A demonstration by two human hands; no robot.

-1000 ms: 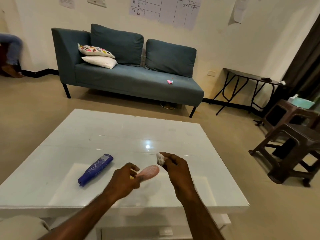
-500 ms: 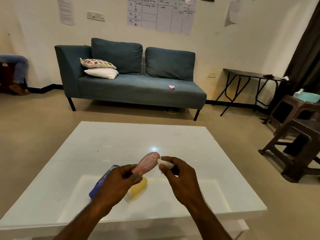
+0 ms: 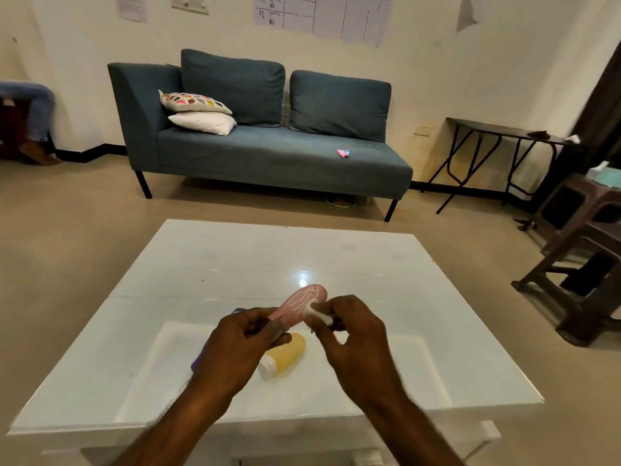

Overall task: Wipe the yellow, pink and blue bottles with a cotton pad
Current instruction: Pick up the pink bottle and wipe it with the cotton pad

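My left hand (image 3: 240, 344) grips the cap end of the pink bottle (image 3: 302, 302), held tilted above the white table (image 3: 235, 264). My right hand (image 3: 353, 334) pinches a white cotton pad (image 3: 317, 313) against the pink bottle's side. The yellow bottle (image 3: 285, 356) with a white cap lies on the table just below my hands. Only small slivers of the blue bottle (image 3: 198, 363) show behind my left hand; the rest is hidden.
A teal sofa (image 3: 268, 156) with cushions stands beyond the table. A dark folding table (image 3: 497, 136) is at the back right, brown plastic stools (image 3: 578, 264) at the right. A seated person's leg (image 3: 37, 105) shows at the far left.
The pink bottle has been lifted off the table and tilted up. My right hand has brought the cotton pad onto its side. The yellow bottle has come into view beneath.
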